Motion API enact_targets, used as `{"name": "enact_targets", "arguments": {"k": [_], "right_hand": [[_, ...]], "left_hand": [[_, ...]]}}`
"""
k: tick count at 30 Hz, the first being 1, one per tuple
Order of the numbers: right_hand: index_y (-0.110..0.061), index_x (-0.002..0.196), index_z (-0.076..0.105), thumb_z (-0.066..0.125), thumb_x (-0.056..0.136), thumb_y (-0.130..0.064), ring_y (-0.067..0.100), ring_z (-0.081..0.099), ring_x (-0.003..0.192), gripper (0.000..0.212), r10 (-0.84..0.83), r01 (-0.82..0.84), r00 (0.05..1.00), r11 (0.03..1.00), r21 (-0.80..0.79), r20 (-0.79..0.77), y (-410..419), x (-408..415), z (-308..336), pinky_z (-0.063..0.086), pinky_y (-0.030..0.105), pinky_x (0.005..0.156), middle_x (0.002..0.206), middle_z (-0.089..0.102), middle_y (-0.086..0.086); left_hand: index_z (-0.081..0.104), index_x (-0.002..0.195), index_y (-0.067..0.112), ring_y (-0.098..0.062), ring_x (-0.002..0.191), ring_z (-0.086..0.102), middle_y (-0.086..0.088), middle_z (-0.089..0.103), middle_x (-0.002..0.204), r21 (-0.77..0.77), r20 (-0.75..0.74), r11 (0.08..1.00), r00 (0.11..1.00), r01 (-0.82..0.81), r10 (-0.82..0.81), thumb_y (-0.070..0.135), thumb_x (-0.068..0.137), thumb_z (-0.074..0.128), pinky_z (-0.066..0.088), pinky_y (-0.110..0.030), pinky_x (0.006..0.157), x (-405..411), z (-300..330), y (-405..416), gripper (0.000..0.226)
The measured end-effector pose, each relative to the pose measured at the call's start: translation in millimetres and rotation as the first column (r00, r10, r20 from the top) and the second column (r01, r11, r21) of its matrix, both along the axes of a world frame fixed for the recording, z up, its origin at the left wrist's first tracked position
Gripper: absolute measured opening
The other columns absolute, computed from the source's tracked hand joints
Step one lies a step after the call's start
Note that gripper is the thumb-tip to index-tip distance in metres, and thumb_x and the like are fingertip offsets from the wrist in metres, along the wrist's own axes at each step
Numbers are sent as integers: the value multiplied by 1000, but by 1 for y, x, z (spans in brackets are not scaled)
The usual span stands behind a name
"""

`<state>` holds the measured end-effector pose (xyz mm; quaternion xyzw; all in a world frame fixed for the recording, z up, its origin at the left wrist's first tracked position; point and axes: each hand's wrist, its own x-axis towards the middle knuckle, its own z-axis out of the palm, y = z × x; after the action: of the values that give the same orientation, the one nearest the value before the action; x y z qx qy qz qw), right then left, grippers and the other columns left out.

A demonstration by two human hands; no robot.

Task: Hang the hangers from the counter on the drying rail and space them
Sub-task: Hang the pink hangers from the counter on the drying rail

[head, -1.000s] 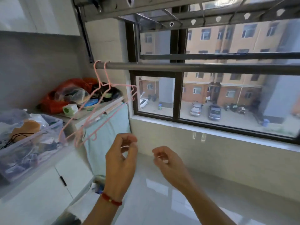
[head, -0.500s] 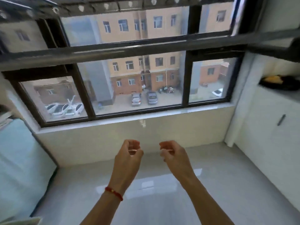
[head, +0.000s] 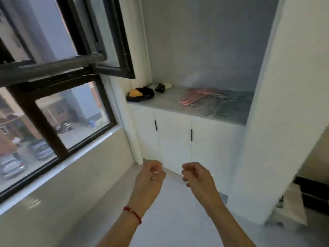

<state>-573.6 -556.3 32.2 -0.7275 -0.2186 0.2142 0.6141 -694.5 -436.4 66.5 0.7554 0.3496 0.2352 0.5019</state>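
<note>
A blurred pile of pink and grey-green hangers (head: 211, 98) lies on the grey counter (head: 165, 104) in the recess ahead. The dark drying rail (head: 44, 68) crosses the upper left before the window. My left hand (head: 149, 177) and my right hand (head: 195, 177) hang side by side low in the middle, well short of the counter. Both have loosely curled fingers and hold nothing. A red string bracelet circles my left wrist.
A black and yellow bundle (head: 140, 94) and small dark items (head: 160, 87) lie at the counter's left end. White cabinet doors (head: 174, 139) stand under the counter. An open window sash (head: 114, 50) juts inward. A tall white wall (head: 284, 122) rises on the right, dark items at its foot.
The view has swung right from the rail with two pink hangers, past the window, to the counter with the hanger pile. Both hands stay low, empty and loosely curled.
</note>
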Motion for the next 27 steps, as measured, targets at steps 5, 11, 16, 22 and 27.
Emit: {"name": "enact_targets", "arguments": {"k": [5,11,16,22,27], "right_hand": [[-27,105,67,58,95,-17,12,69,89,17,-119,122,991,991,-52,55,15,103,3,59,37,84,100,72,-8],[-30,102,67,58,94,-18,9,69,89,17,-205,214,972,973,-81,113,70,218,13,59,35,85,96,71,-10],[-31,99,68,58,93,-17,11,71,84,18,-261,261,964,965,-2,56,115,300,7,60,38,82,91,73,-8],[-26,100,67,57,95,-14,16,71,75,16,-169,170,985,985,-18,34,173,405,-6,60,35,73,85,73,-6],[-23,99,67,61,92,-11,15,70,85,15,-46,48,999,995,-82,25,211,485,-13,57,27,72,91,73,-4]], "left_hand": [[61,110,27,-12,98,65,6,66,113,-21,-14,980,980,196,-196,17,96,62,56,-29,80,126,-10,41,18],[56,121,21,-11,87,60,2,63,110,11,-130,962,954,273,-270,22,98,59,46,-22,66,265,-13,126,23],[57,120,19,-14,83,59,-2,64,110,-27,-165,970,956,241,-242,24,97,59,46,-25,67,371,-15,187,24],[58,118,20,-17,83,61,-5,66,105,10,-223,991,967,130,-125,21,94,60,48,-26,74,481,-20,246,24],[57,124,13,-22,98,58,-6,63,111,55,-289,995,955,89,-70,17,95,59,44,-27,84,544,-21,273,29]]}}
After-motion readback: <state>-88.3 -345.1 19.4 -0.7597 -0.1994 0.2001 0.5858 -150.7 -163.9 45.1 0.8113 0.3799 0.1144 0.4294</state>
